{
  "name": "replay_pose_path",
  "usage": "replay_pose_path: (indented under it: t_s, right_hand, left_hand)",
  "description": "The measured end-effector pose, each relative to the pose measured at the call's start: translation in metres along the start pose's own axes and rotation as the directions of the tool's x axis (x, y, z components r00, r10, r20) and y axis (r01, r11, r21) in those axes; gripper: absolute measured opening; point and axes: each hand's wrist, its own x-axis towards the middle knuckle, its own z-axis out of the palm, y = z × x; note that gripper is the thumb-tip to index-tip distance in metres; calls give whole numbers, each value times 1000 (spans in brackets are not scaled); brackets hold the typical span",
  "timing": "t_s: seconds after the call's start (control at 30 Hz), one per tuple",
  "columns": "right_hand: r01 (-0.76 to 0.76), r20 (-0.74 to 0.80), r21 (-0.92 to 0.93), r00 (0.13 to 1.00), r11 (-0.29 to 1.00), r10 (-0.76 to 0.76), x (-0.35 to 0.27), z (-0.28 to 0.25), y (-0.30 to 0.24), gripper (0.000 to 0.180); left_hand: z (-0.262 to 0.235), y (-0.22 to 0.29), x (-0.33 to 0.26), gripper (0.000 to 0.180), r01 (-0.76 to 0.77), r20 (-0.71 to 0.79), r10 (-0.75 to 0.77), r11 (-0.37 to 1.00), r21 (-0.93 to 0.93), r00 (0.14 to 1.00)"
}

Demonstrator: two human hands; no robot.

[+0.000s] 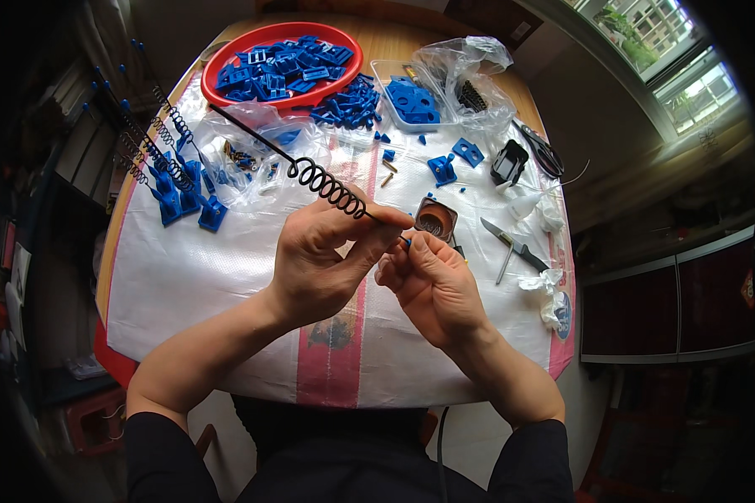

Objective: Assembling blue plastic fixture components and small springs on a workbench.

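Fingers (386, 217) of the left hand (310, 260) pinch a black coiled rod (313, 177) just below its coil, the straight free end slanting up and away to their left. Thumb and fingers of the right hand (436, 293), just beside and slightly nearer the body, close on the rod's lower end, where a small blue piece (407, 241) shows (partly hidden by the fingertips; whether it is seated on the rod cannot be told). Just beyond the right fingertips stands a small square dish (434, 210), brown inside. Farther out from both hands, a red basin (358, 71) holds blue parts (285, 71); a loose pile of small blue pieces (348, 102) lies beside it, followed rightward by a clear tub (377, 81) of blue plates (413, 102). Left of the left fingers, blue bases (166, 201) stand near more coiled rods. Between the right fingers and the tub lie two brass pins (387, 179) and a blue clip (442, 170). Right of the right fingers lie a knife (524, 254) and crumpled tissue (549, 306); scissors (542, 155) rest farther off. A white sheet (218, 293) underlies the hands.
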Motion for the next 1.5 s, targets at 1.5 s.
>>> replay_pose_path:
  t_s: [1.5]
  right_hand:
    - [10, 86, -10, 996, 1000, -9, -1, 1, 2, 20]
  left_hand:
    - [-3, 11, 5, 24, -199, 22, 199, 959, 202, 980]
